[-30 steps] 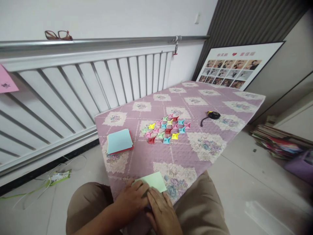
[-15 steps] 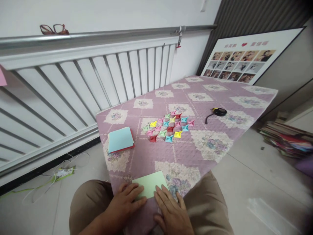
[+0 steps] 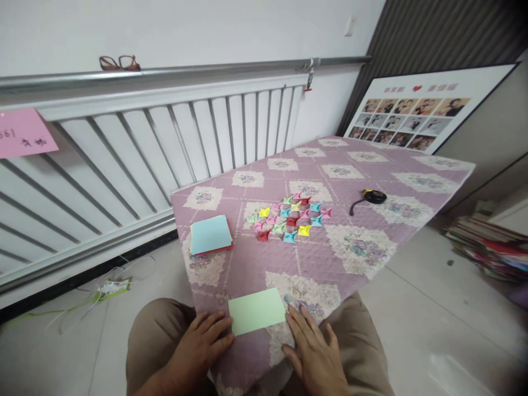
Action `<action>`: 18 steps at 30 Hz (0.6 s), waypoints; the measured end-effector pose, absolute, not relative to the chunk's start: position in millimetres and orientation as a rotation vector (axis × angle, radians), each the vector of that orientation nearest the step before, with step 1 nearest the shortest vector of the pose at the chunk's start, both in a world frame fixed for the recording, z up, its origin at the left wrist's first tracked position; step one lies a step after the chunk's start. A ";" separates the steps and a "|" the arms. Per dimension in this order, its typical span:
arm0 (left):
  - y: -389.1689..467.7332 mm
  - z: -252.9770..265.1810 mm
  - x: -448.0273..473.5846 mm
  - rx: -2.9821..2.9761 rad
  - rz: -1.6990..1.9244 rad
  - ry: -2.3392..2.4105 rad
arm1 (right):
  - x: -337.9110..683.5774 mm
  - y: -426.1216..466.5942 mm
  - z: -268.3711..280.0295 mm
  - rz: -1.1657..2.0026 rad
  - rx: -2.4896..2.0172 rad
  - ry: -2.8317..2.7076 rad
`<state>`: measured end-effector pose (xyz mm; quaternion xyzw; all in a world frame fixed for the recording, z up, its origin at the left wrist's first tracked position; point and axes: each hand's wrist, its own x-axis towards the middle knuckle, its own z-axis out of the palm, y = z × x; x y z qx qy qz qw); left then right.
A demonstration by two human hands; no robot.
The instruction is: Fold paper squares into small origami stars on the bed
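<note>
A light green sheet of paper [image 3: 258, 311], a flat rectangle that may be folded, lies on the table near its front edge. My left hand [image 3: 206, 338] rests at the paper's left edge, fingers stretched out on the cloth. At the lower right corner of the sheet lies my right hand [image 3: 309, 344], flat with its fingers extended. Neither hand grips anything. Farther back sit several small folded paper pieces [image 3: 292, 221] in rows, coloured red, pink, yellow, blue and green. To their left is a stack of coloured paper [image 3: 211, 235] with light blue on top.
A black tape measure [image 3: 374, 196] with a strap lies at the table's right. The patterned purple tablecloth [image 3: 256, 264] covers the table, which touches a white radiator [image 3: 206, 132]. Glasses [image 3: 119, 63] rest on the pipe. A photo board [image 3: 416, 110] leans behind the table.
Both hands have moved outward from the green paper to its sides, leaving more of it uncovered. The camera view has shifted slightly to the left and up.
</note>
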<state>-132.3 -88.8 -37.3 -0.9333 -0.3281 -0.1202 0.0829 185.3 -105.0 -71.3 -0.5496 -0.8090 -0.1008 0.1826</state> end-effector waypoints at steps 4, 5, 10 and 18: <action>-88.9 -37.4 -126.6 -2.779 -0.426 -1.016 | 195.7 -99.3 -53.8 -0.369 -1.641 -2.066; -88.8 -37.5 -125.3 -2.781 -0.437 -1.022 | 193.8 -98.0 -46.2 -0.370 -1.650 -2.010; -87.2 -42.3 -120.8 -2.775 -0.544 -1.070 | 143.9 -95.9 -17.1 -0.029 -1.372 -2.146; -85.0 -47.7 -114.5 -2.804 -0.812 -1.116 | 100.2 -82.4 -29.9 0.381 -1.463 -2.127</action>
